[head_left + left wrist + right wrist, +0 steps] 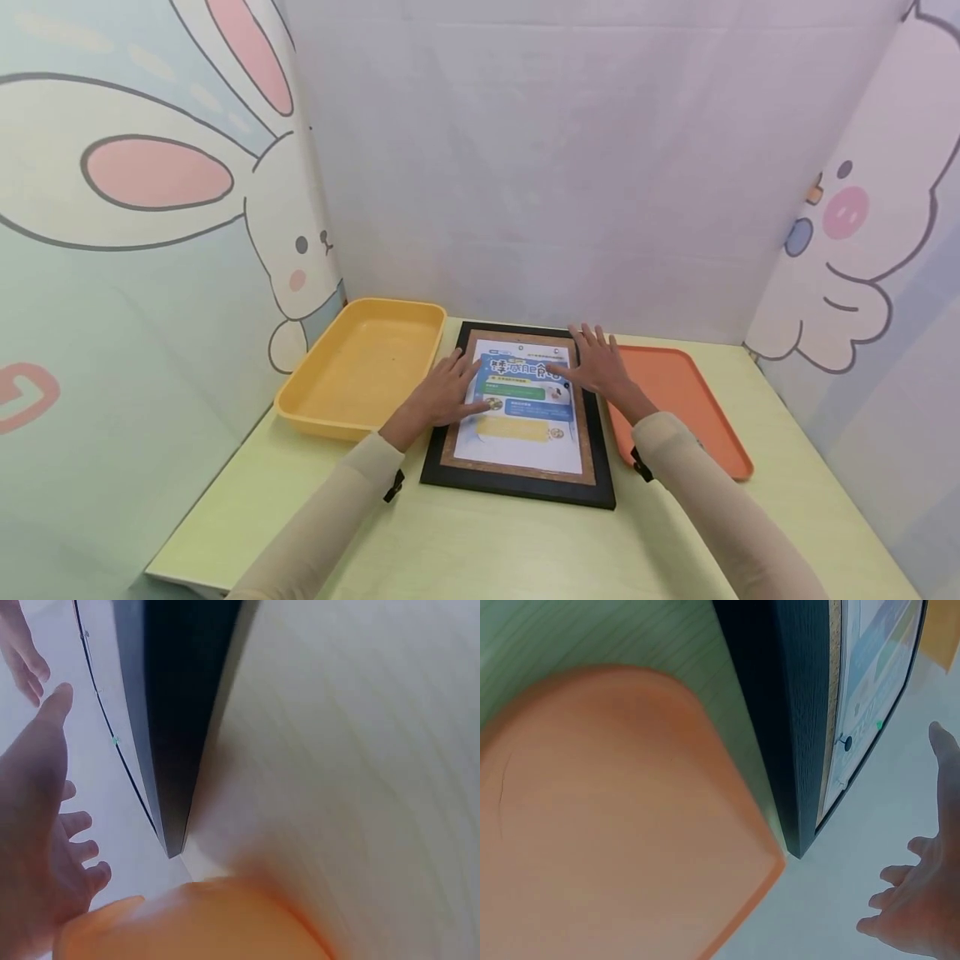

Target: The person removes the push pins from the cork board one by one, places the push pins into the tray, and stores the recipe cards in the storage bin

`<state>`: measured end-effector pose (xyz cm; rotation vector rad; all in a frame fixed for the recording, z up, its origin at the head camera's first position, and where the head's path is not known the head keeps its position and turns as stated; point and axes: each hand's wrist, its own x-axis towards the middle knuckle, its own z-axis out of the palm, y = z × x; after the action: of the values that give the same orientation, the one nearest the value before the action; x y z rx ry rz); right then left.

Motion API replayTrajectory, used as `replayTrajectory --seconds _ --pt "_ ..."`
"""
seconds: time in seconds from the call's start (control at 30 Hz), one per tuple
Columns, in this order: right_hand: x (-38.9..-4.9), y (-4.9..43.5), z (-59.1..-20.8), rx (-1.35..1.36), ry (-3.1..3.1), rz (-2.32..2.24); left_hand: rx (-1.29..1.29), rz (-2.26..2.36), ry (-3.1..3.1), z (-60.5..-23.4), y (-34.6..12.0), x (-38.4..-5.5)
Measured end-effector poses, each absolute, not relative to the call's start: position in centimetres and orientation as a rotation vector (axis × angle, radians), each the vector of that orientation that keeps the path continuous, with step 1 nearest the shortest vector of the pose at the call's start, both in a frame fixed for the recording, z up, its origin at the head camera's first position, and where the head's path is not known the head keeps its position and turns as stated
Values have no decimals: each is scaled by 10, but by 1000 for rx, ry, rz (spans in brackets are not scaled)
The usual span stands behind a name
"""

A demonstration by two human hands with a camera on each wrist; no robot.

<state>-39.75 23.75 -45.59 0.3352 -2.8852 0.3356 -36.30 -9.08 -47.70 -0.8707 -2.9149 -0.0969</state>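
A black-framed cork board (525, 487) lies flat on the table, bearing a printed poster (517, 454) with blue, green and yellow blocks. My left hand (444, 393) is spread over the board's left side, thumb pointing inward. Over the upper right part I see my right hand (600, 362), fingers extended and apart. Neither hand holds anything. In the right wrist view a dark push pin (847, 742) and a green one (879, 724) stand out from the poster. That view also shows the right fingers raised off the board's surface.
To the left of the board stands a deep yellow tray (300, 408). A flat orange tray (675, 400) lies to its right, close to the frame. Cloth panels with cartoon rabbit (285, 225) and other figures enclose the pale wooden table (480, 550) at the back and sides.
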Motion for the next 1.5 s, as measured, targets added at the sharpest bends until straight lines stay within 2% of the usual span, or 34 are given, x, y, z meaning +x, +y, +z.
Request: replayTrajectory --seconds 0.47,1.5 --pt "-402 235 -463 357 -2934 249 -824 -176 -2986 -488 -81 -361" --pt "-414 213 -475 429 -2973 397 -789 -233 -3110 -495 -84 -362"
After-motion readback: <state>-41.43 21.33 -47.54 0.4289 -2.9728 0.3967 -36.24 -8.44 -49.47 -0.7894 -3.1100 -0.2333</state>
